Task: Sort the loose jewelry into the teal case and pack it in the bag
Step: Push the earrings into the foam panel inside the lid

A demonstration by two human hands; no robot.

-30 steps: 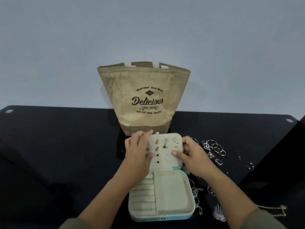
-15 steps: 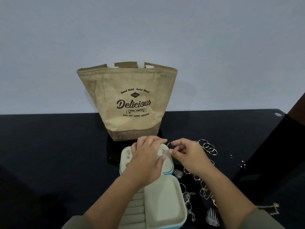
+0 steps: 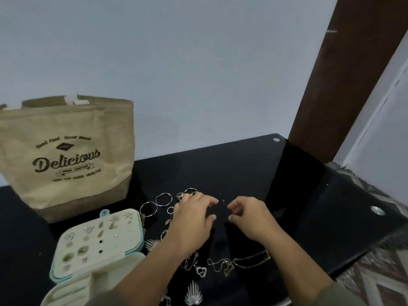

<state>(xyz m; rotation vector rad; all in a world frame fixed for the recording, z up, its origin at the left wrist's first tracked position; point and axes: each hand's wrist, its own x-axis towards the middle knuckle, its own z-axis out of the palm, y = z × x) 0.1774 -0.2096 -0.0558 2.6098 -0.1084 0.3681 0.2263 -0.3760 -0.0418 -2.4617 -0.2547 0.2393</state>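
a: where did the loose jewelry lie?
b: on the black table [image 3: 242, 168], right of the open teal case [image 3: 123, 244]; tiny studs [image 3: 223, 201] sat between the 2 hands.
a: and the hands?
b: left hand [image 3: 192, 219] was spread flat over the rings [image 3: 190, 191]. right hand [image 3: 249, 217] was curled, thumb to finger; whether it pinched anything, i couldn't tell.
a: handling?
b: studs looked light, hard and skittish on gloss, so nip the head with fingertips. chains [image 3: 251, 261] would sag and tangle.

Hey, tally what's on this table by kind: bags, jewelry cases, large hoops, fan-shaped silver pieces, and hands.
Bag: 1
Teal case: 1
Large hoops: 2
Fan-shaped pieces: 2
Hands (left hand, right hand): 2
Total: 8
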